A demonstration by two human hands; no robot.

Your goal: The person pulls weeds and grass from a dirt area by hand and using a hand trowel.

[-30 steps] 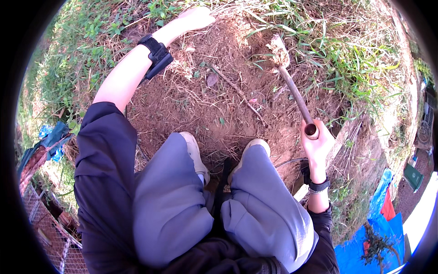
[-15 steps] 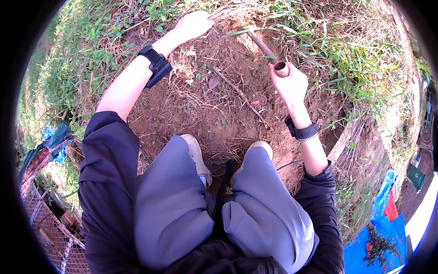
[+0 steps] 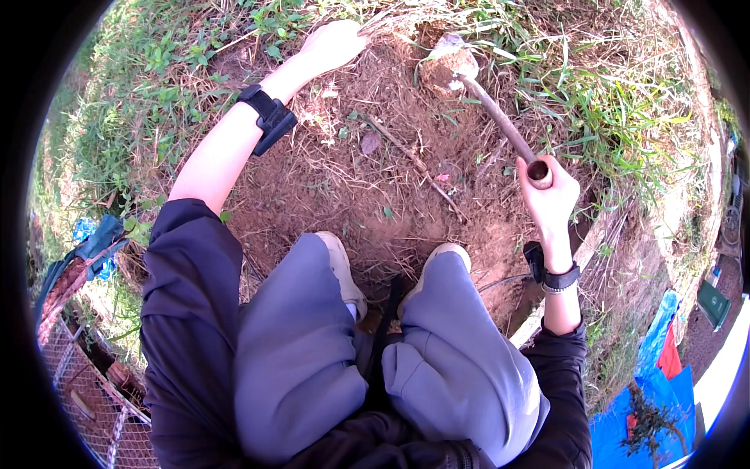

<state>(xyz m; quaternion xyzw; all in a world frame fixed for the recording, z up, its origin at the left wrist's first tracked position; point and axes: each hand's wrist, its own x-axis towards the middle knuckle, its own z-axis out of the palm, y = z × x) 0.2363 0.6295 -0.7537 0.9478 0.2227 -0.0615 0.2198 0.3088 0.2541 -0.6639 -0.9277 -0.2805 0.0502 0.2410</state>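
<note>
My right hand [image 3: 553, 199] is wrapped round the handle of a small hand hoe [image 3: 500, 117], near its hollow round end. The hoe's flat, shiny blade, smeared with soil, is over the dug earth at the upper middle, beside the green grass. At the top, my left hand [image 3: 334, 45] is closed on a bunch of dry grass [image 3: 387, 22] at the border of the bare soil; its fingertips are hidden. A thin brown stick [image 3: 414, 162] and a purplish dry leaf [image 3: 369, 142] lie on the ground between my hands.
Reddish soil [image 3: 336, 195] spreads before my shoes. Green grass [image 3: 617, 102] grows at the right, weeds [image 3: 172, 94] at the left. A wire mesh [image 3: 86, 391] is at the lower left, a blue tarp [image 3: 609, 438] at the lower right.
My right hand has moved right and nearer to me with the hoe, drawing the blade back so that it now shows over the soil. The left hand stays almost still.
</note>
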